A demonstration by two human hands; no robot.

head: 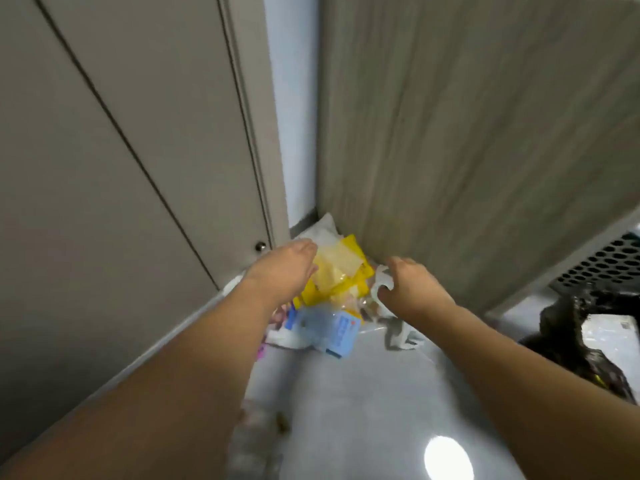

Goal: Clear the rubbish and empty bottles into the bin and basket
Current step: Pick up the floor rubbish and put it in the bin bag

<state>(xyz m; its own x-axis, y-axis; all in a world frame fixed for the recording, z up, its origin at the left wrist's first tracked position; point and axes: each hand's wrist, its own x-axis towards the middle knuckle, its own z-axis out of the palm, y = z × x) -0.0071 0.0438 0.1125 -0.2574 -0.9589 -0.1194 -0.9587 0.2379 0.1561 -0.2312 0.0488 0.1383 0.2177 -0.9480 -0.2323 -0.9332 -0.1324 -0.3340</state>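
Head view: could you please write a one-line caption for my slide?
Both hands, left and right, reach toward a pile of yellow and blue plastic wrappers on the glossy grey floor in a corner.

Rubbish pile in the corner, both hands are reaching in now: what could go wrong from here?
1. The pile is loose and mixed: yellow packet, blue packet, white scraps. A two-handed scoop may shed small pieces.
2. The right hand grips only a white scrap; it could tear or leave the rest behind.
3. The black bag sits off to the right, so loose pieces might drop on the way across the floor.
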